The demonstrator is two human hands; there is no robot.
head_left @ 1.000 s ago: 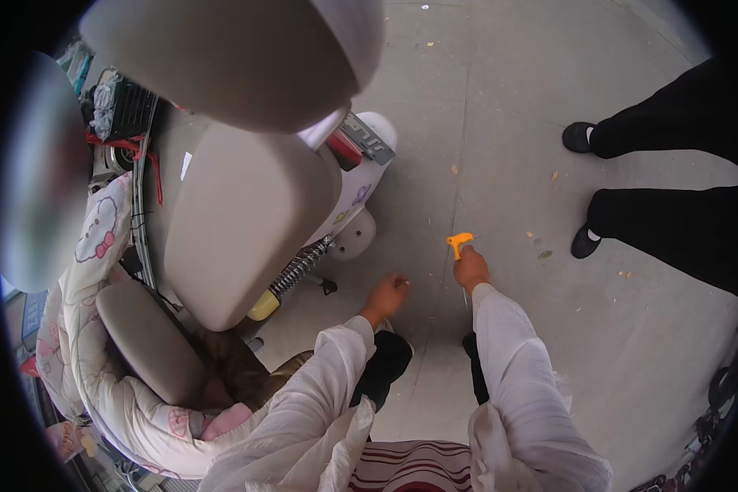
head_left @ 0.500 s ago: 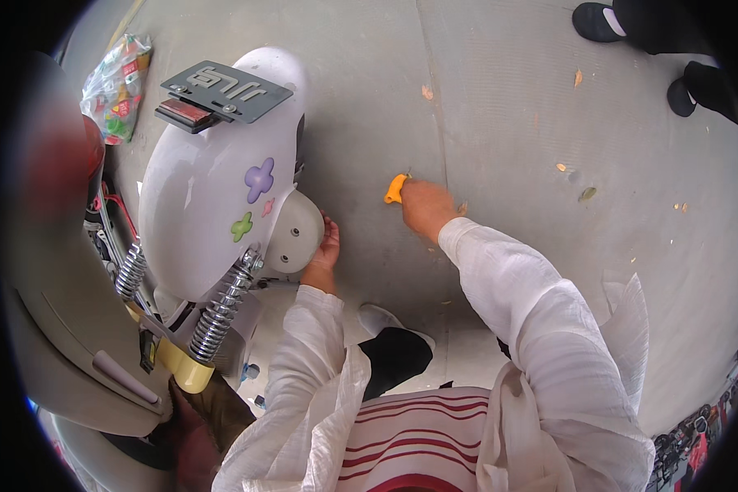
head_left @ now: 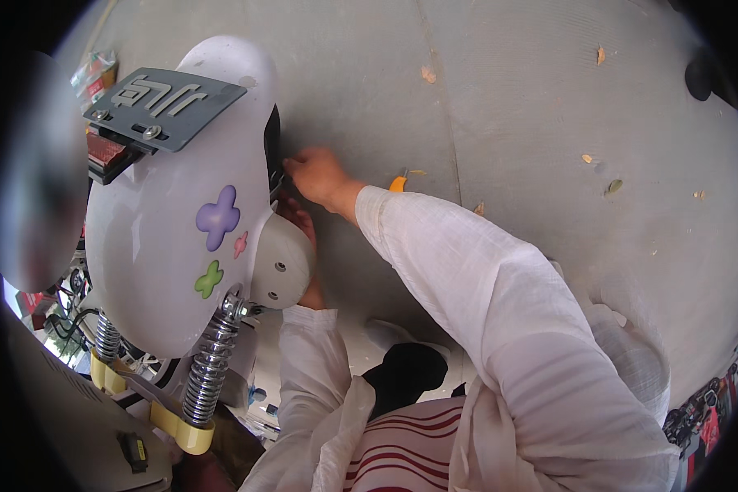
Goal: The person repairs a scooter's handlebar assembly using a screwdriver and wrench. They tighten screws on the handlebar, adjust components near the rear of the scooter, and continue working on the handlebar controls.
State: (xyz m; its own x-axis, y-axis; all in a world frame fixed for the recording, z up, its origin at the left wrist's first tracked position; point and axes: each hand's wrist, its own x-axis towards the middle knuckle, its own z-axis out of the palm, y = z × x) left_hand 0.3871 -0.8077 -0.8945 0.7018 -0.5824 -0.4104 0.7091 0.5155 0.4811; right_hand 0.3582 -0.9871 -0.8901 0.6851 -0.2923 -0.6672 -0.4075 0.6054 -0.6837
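Observation:
A white scooter rear fender (head_left: 152, 246) with flower-shaped stickers stands at the left, over a dark wheel (head_left: 273, 152). My right hand (head_left: 320, 176) is at the wheel's right side, fingers closed in a pinch; what they hold is hidden. Just below it, my left hand (head_left: 299, 220) reaches up behind the rounded grey cover (head_left: 283, 264), partly hidden, with its fingers by the wheel. A small orange tool (head_left: 398, 182) lies on the floor to the right of my right hand, partly behind my sleeve.
A dark plate (head_left: 168, 107) and a red reflector (head_left: 107, 153) stick out from the fender. Coil shock absorbers (head_left: 211, 369) stand below it. A clear bag of litter (head_left: 96, 74) lies at the far left. Dry leaves (head_left: 428, 75) dot the concrete floor.
My right hand has let go of the orange tool, leaving it on the floor, and moved left to the wheel. My left hand has moved up along the grey cover. The view has shifted.

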